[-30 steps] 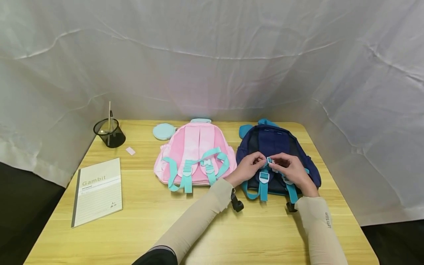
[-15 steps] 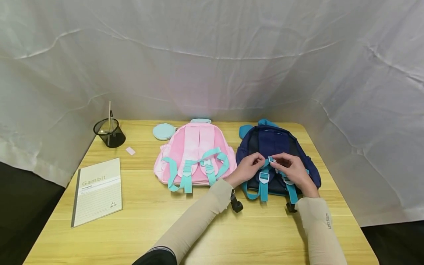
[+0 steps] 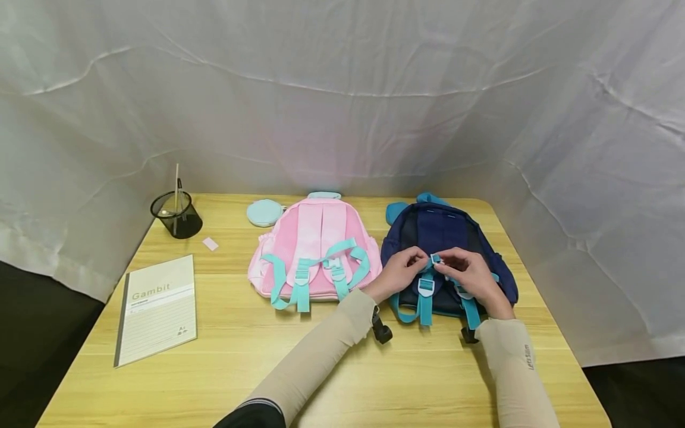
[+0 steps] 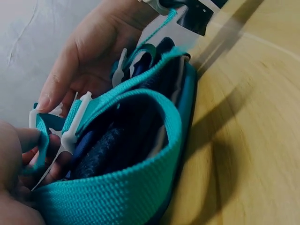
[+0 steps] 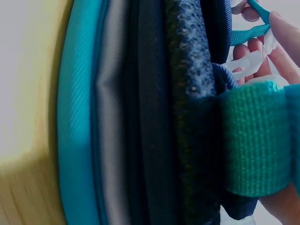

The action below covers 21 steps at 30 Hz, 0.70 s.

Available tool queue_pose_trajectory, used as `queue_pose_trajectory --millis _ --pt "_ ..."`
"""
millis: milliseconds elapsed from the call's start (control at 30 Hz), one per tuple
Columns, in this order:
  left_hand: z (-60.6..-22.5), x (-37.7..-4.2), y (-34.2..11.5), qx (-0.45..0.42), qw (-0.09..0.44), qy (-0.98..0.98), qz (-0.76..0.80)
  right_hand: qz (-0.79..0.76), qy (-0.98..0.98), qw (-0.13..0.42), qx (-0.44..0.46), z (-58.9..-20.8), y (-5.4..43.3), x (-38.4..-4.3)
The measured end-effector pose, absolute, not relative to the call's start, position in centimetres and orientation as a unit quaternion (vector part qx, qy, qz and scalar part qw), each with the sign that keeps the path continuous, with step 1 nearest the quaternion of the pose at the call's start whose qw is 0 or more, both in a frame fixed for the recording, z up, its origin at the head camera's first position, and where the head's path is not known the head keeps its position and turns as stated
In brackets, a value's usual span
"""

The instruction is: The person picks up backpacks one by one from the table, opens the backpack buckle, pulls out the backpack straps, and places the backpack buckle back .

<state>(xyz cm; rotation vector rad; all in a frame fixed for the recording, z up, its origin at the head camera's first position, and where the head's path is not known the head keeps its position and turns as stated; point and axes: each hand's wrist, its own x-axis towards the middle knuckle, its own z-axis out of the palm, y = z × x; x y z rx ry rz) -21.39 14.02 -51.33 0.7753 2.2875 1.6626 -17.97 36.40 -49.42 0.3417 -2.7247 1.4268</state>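
Note:
A navy backpack (image 3: 443, 226) with teal straps lies back panel up on the table. Over its lower half, my left hand (image 3: 401, 272) pinches a thin teal strap (image 4: 43, 143) between thumb and fingers. Beside it my right hand (image 3: 472, 276) pinches a small white buckle (image 3: 434, 259) that this strap runs to. Another white strap adjuster (image 3: 426, 287) sits just below, its teal tail (image 3: 425, 310) hanging toward me. In the left wrist view a wide teal strap loop (image 4: 112, 192) curves in front of the backpack. Part of the buckle is hidden by the right fingers.
A pink backpack (image 3: 310, 238) with light teal straps lies just left. Farther left are a notebook (image 3: 157, 312), a small pale pink rectangle (image 3: 211, 244) and a black mesh pen cup (image 3: 184, 223). Pale cloth (image 3: 342, 119) hangs behind the wooden table (image 3: 374, 386).
The buckle and right fingertips shifted slightly right, then back left toward the left fingertips. Both hands otherwise keep their places, and the backpacks have not moved.

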Motion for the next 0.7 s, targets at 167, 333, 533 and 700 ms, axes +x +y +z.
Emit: queue_pose_trajectory --millis 167,333,533,700 --pt "-51.28 -21.32 13.99 0.255 0.098 0.784 0.557 0.464 -0.878 0.032 0.11 -49.39 36.49 -17.96" --pt "-51.31 -21.29 13.99 0.261 0.098 0.782 0.558 0.465 -0.878 0.029 0.107 -49.29 36.49 -17.89" --pt "-51.5 -21.41 14.04 0.263 0.111 0.768 0.573 0.455 -0.884 0.016 0.108 -49.23 36.37 -17.96" --pt "-51.6 -21.47 14.08 0.263 0.111 0.767 0.575 0.453 -0.884 0.019 0.114 -49.24 36.31 -17.99"
